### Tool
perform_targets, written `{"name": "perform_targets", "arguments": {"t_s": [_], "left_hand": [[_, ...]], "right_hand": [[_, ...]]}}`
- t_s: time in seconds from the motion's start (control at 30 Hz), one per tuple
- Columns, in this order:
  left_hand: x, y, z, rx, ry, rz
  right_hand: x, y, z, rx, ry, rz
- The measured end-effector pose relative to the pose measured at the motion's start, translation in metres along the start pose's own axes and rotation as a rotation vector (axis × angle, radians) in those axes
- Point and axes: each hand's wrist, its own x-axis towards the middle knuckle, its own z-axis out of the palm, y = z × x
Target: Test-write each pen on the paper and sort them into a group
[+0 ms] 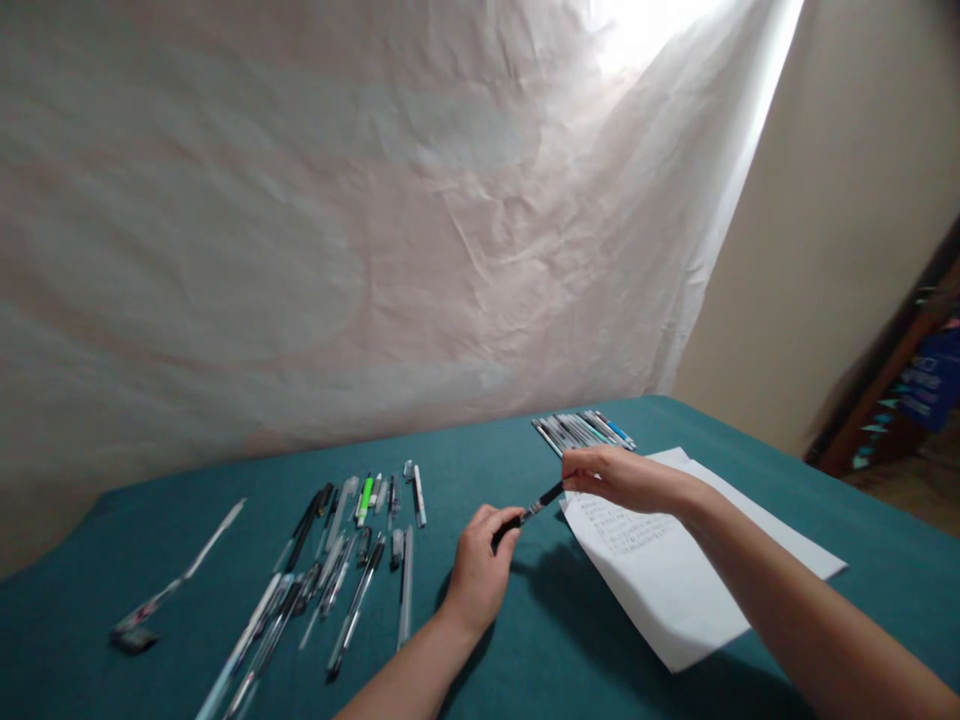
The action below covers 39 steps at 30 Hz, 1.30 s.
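The pen [534, 505] was at the center of the grip, slanting between your two hands and raised above the teal cloth [472, 460]. Your left hand [480, 565] was closed in a pinch, with thumb and forefinger on the pen's nearer black end. Your right hand [619, 477] was likewise pinched closed — its fingertips gripped the farther black end.

To the right of the grip, the sheets of paper [660, 590] lay partly beneath your right forearm, handwriting on the upper sheet. Just beyond your right hand, a row of pens [574, 430] lay side by side. Left of the grip, loose pens [356, 610] were scattered at varied angles — a green highlighter [364, 500] among them. Farther left lay a narrow white strip [214, 540], its dark near end blurred. Behind everything hung a pale sheet [450, 250].
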Motion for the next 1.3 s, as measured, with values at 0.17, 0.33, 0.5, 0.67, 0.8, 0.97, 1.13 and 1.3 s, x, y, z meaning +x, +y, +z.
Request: {"name": "perform_targets", "arguments": {"t_s": [0.17, 0.33, 0.5, 0.67, 0.8, 0.97, 1.13, 1.3], "left_hand": [[-0.002, 0.003, -0.002, 0.009, -0.009, 0.007], [-0.001, 0.004, -0.001, -0.031, 0.021, -0.011], [-0.002, 0.002, 0.001, -0.081, 0.076, -0.043], [-0.003, 0.001, 0.002, -0.108, 0.053, -0.032], [-0.005, 0.000, 0.004, -0.126, 0.078, -0.074], [-0.008, 0.010, 0.004, -0.134, -0.083, 0.034], [-0.012, 0.017, 0.002, -0.068, -0.235, 0.178], [-0.013, 0.011, 0.003, 0.015, -0.239, 0.215]], "right_hand": [[-0.001, 0.000, 0.000, 0.017, -0.011, 0.024], [0.003, 0.006, 0.002, 0.175, 0.046, 0.055], [0.012, 0.005, 0.016, 0.427, 0.118, 0.094], [0.026, -0.002, 0.052, 0.794, 0.055, 0.093], [0.033, -0.005, 0.064, 0.917, 0.126, 0.091], [0.030, -0.001, 0.059, 0.975, 0.171, 0.122], [0.028, 0.007, 0.061, 1.048, 0.151, 0.127], [0.028, 0.008, 0.063, 1.085, 0.127, 0.118]]}}
